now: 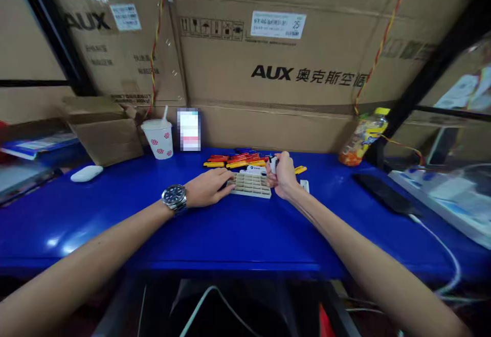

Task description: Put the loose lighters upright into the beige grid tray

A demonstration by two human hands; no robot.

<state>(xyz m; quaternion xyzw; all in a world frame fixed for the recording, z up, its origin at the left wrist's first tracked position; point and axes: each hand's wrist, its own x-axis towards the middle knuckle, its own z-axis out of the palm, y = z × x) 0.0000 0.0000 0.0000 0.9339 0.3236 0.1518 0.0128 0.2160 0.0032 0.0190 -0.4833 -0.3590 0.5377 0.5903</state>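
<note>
On the blue table sits a beige tray (251,185) divided into many small compartments. My left hand (209,186), with a metal watch (174,196) on its wrist, grips the tray's left end, thumb at the near side and fingers at the far corner. At the tray's right end, my right hand (283,176) is closed around a small white object with a dark top (273,164), shaped like a lighter. Behind the tray lies a pile of slim red and yellow items (245,160). A white item with dark print (256,169) lies against the tray's far edge.
A paper cup with a straw (159,140), a lit phone (190,130) and an opened cardboard box (105,135) stand at the back left. A white case (87,173) lies nearby. A drink bottle (362,140) and a cabled black phone (383,194) are at right. Large cartons (268,91) wall the back.
</note>
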